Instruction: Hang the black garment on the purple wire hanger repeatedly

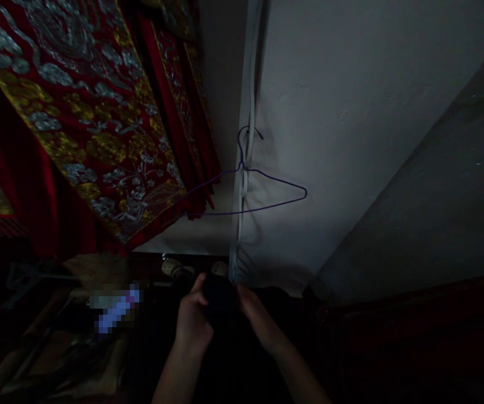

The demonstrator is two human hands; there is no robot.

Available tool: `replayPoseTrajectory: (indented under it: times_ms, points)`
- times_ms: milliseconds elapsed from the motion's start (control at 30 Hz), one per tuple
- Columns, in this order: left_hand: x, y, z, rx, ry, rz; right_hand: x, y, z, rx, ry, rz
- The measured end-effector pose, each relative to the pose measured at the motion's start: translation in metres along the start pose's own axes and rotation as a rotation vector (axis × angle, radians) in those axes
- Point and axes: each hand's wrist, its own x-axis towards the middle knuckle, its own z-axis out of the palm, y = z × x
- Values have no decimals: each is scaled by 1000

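Observation:
My left hand [192, 321] and my right hand [259, 318] are low in the middle of the view, both closed around a dark bundle [219, 300] held between them. The bundle looks like black cloth, but the dim light hides its shape. Above the hands a thin purple wire hanger [263, 193] hangs empty on a white cord [246, 112] that runs down the wall corner.
Red garments with gold and silver embroidery [90, 112] hang at the upper left. White walls [351, 112] meet in the corner behind the hanger. A pair of light shoes [178, 269] lies on the floor, with dim clutter at the lower left and a dark surface at right.

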Motion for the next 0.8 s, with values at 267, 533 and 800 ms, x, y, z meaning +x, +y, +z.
replayPoseTrajectory:
  times_ms: [267, 533, 800]
  points:
    - [-29, -29, 33, 438, -250, 210, -20, -22, -9, 51, 158, 79]
    - [-34, 17, 28, 660, -196, 402, -24, -56, -17, 99, 134, 185]
    - [-4, 11, 3, 1062, -630, 136, -17, -130, -26, -576, -869, 251]
